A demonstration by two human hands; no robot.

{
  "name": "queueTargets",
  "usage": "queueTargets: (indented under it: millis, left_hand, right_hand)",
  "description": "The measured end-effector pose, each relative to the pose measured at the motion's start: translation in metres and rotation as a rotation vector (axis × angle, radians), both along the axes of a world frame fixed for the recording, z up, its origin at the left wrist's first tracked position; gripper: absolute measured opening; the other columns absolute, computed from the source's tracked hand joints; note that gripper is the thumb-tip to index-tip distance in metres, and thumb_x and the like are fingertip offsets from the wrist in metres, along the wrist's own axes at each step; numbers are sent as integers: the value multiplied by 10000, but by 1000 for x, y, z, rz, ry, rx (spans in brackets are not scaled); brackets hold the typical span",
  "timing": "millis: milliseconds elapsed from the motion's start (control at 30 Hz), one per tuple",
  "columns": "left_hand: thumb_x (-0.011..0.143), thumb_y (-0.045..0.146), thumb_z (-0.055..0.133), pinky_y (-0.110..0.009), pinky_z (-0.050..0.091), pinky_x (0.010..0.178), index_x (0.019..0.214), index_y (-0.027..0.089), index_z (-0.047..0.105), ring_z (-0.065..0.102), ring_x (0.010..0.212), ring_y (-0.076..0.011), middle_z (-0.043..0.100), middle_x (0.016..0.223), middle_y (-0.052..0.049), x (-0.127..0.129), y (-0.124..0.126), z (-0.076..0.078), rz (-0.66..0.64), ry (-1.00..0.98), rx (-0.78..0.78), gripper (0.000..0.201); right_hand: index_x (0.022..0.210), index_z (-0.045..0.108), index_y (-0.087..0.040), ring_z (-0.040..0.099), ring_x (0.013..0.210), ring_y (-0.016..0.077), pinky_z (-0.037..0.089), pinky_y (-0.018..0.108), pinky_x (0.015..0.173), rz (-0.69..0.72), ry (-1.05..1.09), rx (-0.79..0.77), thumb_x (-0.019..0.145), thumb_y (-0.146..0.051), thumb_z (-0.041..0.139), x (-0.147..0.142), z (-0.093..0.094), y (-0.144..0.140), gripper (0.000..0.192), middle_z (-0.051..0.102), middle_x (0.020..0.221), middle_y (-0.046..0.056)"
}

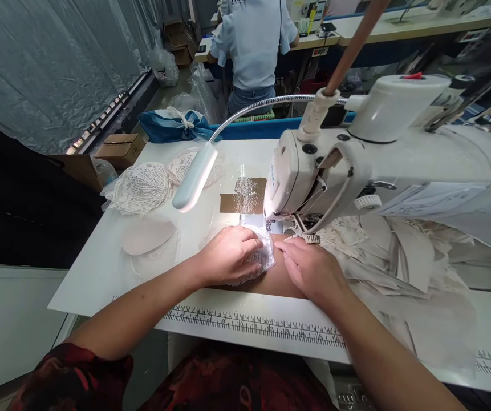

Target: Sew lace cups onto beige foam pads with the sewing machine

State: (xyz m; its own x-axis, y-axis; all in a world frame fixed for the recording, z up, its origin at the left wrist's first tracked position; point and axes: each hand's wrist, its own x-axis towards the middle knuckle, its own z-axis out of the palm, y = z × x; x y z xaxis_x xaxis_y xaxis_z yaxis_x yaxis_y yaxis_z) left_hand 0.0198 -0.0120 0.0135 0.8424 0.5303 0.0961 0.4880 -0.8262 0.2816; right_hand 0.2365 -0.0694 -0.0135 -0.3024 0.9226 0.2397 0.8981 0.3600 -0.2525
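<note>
A small white lace piece [264,254] lies at the needle of a white sewing machine [331,165], its far edge close to the presser foot [270,225]. My left hand [232,254] is on top of the lace with its fingers bent and closed on it, hiding its left part. On the other side of the needle, my right hand [311,265] has its thumb and fingers pressed together beside the lace's right edge. What those fingertips pinch is too small to make out. Under both hands is a brown sheet [281,279] on the table.
Lace cups [141,188] lie at the back left, with a beige cup-shaped piece [149,237] nearer me. A lamp [196,177] on a bent neck hangs over the table [100,274]. Loose fabric pieces [399,251] heap up at right. Beyond, a person [254,45] sits.
</note>
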Motion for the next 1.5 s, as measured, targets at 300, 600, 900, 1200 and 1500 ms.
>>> queueTargets:
  millis: [300,600,900,1200,1500]
  left_hand:
    - [919,231,393,-310,393,689,793,140,577,518,734,-177,606,779,-63,2,-6,-14,48,-33,34,241]
    - [907,187,383,-315,387,646,760,137,594,530,700,-177,605,777,-78,3,-8,-22,43,-50,86,263]
    - [871,186,407,-308,435,720,788,157,539,528,731,-177,589,769,-54,-6,-4,-7,75,-142,-179,158]
    - [905,228,457,-335,410,779,986,166,608,547,876,-201,617,984,-83,-12,-1,-10,-80,-79,-52,182]
    - [967,253,413,-339,323,733,1200,238,588,474,792,-180,582,867,-61,-6,-11,-18,-173,54,134,292]
  right_hand:
    - [972,692,-213,653,856,175,480,280,710,58,112,-66,874,-157,439,2,7,-3,277,726,959,40]
    - [963,693,-215,644,775,168,467,277,670,60,81,-84,880,-164,438,1,9,-3,273,719,930,42]
    - [1067,673,-206,604,788,172,445,283,690,180,34,-44,879,-130,431,-1,6,-5,316,692,899,57]
    - [918,687,-185,515,735,186,375,301,670,336,-135,-60,815,-75,475,-2,12,-10,261,639,793,54]
    - [873,684,-184,494,728,183,350,293,645,310,-136,-81,798,-40,472,0,14,-14,267,629,781,47]
